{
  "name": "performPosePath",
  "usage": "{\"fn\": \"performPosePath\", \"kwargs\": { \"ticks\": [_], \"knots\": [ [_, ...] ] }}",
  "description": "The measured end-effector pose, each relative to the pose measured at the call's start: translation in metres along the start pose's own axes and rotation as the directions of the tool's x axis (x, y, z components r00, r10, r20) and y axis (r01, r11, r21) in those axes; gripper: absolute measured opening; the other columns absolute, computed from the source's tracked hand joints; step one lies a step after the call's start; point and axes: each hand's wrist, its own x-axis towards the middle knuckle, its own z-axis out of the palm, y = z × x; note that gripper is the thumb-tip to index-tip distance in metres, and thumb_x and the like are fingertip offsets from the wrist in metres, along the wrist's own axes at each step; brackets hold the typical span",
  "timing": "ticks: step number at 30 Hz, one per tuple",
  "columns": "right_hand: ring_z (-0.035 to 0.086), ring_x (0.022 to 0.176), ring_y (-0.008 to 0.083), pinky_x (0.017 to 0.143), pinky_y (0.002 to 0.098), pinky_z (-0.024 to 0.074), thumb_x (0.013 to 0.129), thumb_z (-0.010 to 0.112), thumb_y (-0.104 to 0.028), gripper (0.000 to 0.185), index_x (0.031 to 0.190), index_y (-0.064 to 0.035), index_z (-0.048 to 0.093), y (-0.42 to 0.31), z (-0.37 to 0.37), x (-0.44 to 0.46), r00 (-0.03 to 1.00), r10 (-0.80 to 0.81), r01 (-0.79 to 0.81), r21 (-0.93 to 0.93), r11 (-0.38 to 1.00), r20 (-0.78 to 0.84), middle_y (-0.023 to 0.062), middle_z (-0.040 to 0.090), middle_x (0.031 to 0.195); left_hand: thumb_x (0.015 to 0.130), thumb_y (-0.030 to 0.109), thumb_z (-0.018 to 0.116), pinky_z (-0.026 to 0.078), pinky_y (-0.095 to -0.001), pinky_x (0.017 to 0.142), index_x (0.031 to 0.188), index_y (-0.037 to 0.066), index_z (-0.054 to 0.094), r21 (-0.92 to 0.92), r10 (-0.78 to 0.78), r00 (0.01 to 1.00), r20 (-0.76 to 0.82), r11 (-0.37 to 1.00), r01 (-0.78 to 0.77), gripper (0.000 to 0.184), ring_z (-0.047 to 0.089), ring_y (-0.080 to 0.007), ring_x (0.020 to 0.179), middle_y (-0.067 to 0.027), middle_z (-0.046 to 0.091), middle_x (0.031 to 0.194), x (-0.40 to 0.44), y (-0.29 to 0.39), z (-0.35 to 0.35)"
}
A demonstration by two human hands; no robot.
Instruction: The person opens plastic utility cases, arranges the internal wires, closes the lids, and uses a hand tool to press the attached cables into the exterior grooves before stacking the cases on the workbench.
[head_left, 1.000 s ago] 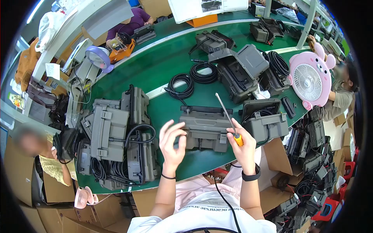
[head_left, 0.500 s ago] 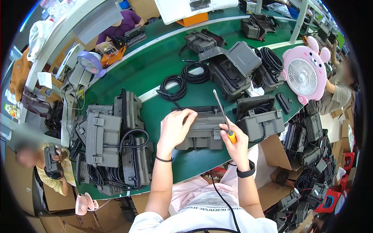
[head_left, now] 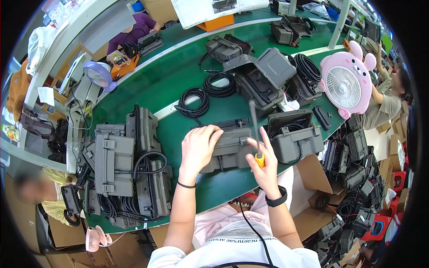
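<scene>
A closed grey plastic case (head_left: 230,145) lies on the green table (head_left: 192,183) in front of me. My left hand (head_left: 199,145) rests on its left part, fingers bent over the top with nothing visible in them. At the case's right side, my right hand (head_left: 263,165) is closed on a screwdriver (head_left: 259,160) with a yellow handle. Its shaft points up and away and looks blurred. Just right of that hand stands an open grey case (head_left: 297,138) with black cable inside.
Stacked grey cases (head_left: 116,161) stand at the left. Coiled black cables (head_left: 194,102) and an open case (head_left: 263,82) lie further back, near a pink fan (head_left: 344,85). Co-workers (head_left: 389,102) sit at the right, the left and the far side.
My left hand has come down onto the grey case. The screwdriver in my right hand has turned more upright, and that hand's fingers have shifted. The view has moved slightly.
</scene>
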Motion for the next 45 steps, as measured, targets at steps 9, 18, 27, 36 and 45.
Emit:
{"fn": "performPosePath", "kwargs": {
  "ticks": [9,18,27,36,45],
  "knots": [
    [0.061,0.102,0.0267,0.094,0.0381,0.0467,0.081,0.076,-0.015,0.02,0.1,-0.0111,0.074,0.01,-0.001,0.011,0.992,-0.117,0.123,-0.114,0.986,0.055,0.0125,0.056,0.139,0.094,0.027,0.06,0.051,-0.0384,0.084,0.093,0.01,0.071,0.034,0.014,1.0,-0.013,0.999,-0.013,0.02,0.067,-0.028,0.085,-0.007,0.071,0.09,-0.002,0.0,0.002],
    [0.063,0.077,0.023,0.065,0.0329,0.0496,0.085,0.073,-0.019,0.012,0.093,-0.0136,0.066,-0.04,0.014,0.052,0.964,-0.253,0.199,-0.418,0.886,-0.077,0.0035,0.067,0.085,0.094,0.026,0.06,0.051,-0.0388,0.084,0.094,0.01,0.071,0.04,0.054,0.998,-0.042,0.998,-0.052,0.02,0.067,-0.0277,0.087,-0.0063,0.071,0.092,-0.007,0.002,0.003],
    [0.063,0.091,0.0191,0.076,0.0352,0.0484,0.074,0.071,-0.011,0.026,0.097,-0.0185,0.063,-0.011,0.043,0.07,0.894,-0.445,0.369,-0.642,0.672,0.049,-0.0018,0.067,0.089,0.096,0.025,0.057,0.051,-0.0425,0.08,0.095,0.008,0.07,0.007,-0.012,1.0,0.005,1.0,0.012,0.022,0.066,-0.0322,0.086,-0.0115,0.07,0.09,0.005,-0.008,0.007],
    [0.067,0.084,0.019,0.066,0.0335,0.0524,0.081,0.069,-0.016,0.018,0.095,-0.0197,0.059,0.01,0.06,0.098,0.907,-0.418,0.323,-0.701,0.636,0.038,-0.0015,0.066,0.084,0.103,0.034,0.045,0.054,-0.0495,0.071,0.09,0.007,0.073,0.007,-0.176,0.98,0.095,0.984,0.176,0.04,0.066,-0.0418,0.079,-0.0203,0.069,0.081,0.036,-0.028,0.014],
    [0.067,0.089,0.0266,0.078,0.0378,0.0511,0.083,0.072,-0.018,0.016,0.096,-0.0139,0.063,0.011,0.044,0.082,0.869,-0.495,0.398,-0.58,0.711,-0.01,0.0043,0.069,0.091,0.1,0.036,0.05,0.055,-0.0462,0.066,0.087,0.012,0.074,0.157,-0.221,0.972,-0.076,0.96,0.231,0.036,0.069,-0.036,0.075,-0.0138,0.071,0.08,0.026,-0.027,0.026]
  ]
}}
